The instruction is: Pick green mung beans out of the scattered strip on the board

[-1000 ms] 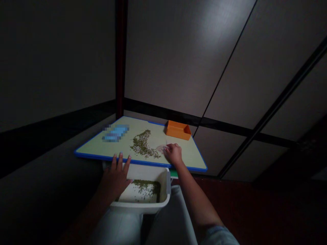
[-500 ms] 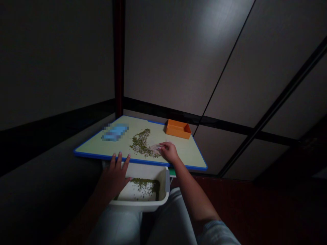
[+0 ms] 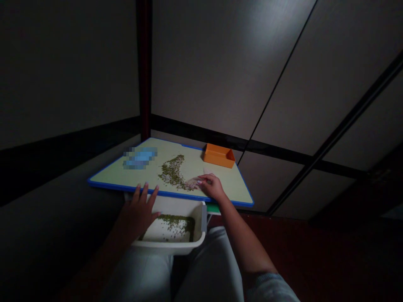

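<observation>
A curved band of small green grains [image 3: 171,173] lies spread on the pale yellow tabletop [image 3: 223,178] with a blue rim. My right hand [image 3: 211,186] is at the right end of the grains, its fingers pinched on a thin see-through piece [image 3: 192,182] whose kind I cannot make out. With fingers spread, my left hand [image 3: 140,209] reaches over the left side of a white tub [image 3: 179,250], fingertips at the table's front edge. More green grains lie in the tub, mostly along its far side and right corner.
An open orange box [image 3: 219,157] stands at the table's back right. On the back left lies a blurred-out blue item [image 3: 140,158]. The tub sits over my legs, against the table's front edge. Panelled walls [image 3: 201,63] rise close behind and to the left.
My right hand has moved slightly left with the see-through piece, towards the grains. My left hand stays in place. The view has shifted slightly.
</observation>
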